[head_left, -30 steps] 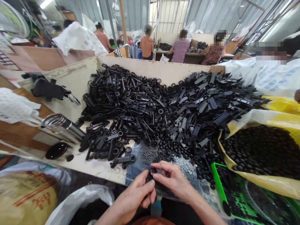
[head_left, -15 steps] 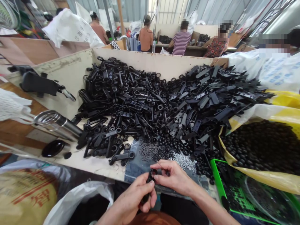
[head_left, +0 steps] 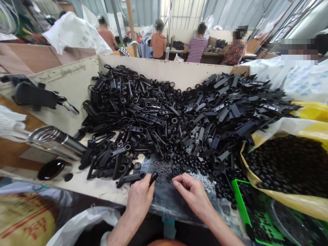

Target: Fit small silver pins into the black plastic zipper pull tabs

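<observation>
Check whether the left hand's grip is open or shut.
Shut: the left hand pinches a black plastic piece, whose end sticks out above it.

Tiny piece point(head_left: 182, 179) in right hand point(head_left: 193, 198) unclear, printed sack point(head_left: 25, 218) cut off

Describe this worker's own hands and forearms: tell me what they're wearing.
The left hand and right hand are bare: no gloves, rings or tape. The left forearm and right forearm show no watch or bracelet. What may be a pale sleeve cuff shows at the frame's bottom edge.
</observation>
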### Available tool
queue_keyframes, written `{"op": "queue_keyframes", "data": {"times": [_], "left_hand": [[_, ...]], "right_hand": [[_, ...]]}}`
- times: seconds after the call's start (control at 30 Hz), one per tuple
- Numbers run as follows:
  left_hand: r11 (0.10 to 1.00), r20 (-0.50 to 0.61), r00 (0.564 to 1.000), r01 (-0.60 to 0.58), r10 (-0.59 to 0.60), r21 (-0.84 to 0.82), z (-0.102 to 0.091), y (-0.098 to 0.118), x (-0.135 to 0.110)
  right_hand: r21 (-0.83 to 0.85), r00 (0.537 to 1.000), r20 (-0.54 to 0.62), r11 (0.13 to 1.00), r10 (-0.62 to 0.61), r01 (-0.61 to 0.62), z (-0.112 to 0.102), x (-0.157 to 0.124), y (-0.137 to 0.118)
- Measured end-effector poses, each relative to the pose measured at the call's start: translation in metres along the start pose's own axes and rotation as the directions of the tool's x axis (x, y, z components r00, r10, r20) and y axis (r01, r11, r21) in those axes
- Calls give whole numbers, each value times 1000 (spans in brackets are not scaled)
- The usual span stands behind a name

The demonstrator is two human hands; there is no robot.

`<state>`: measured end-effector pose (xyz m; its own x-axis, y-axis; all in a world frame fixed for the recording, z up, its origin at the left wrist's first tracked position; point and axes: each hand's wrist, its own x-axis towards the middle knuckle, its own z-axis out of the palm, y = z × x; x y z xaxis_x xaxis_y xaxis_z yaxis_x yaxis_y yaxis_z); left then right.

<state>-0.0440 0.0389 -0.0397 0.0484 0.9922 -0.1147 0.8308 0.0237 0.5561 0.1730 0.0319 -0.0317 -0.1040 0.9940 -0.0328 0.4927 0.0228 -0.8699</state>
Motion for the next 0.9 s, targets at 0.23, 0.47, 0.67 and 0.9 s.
{"op": "queue_keyframes", "data": {"times": [0.23,0.47,0.67,0.9], "left_hand": [[998,-22,998,-59,58,-16,8,-12,3],[944,-5,998,58,-63,-325,-1,-4,-11],[471,301,905,415,-300,-779,3,16,-17],[248,423,865,487,-268,-838,8,30,-21]], "right_hand": [[-234,990,-23,964,-139,130,-4,-7,6],[-477,957,45,836,-286,272,22,1,10],[-494,936,19,810,-352,315,34,5,16],[-350,904,-38,853,-426,387,19,-3,8]]}}
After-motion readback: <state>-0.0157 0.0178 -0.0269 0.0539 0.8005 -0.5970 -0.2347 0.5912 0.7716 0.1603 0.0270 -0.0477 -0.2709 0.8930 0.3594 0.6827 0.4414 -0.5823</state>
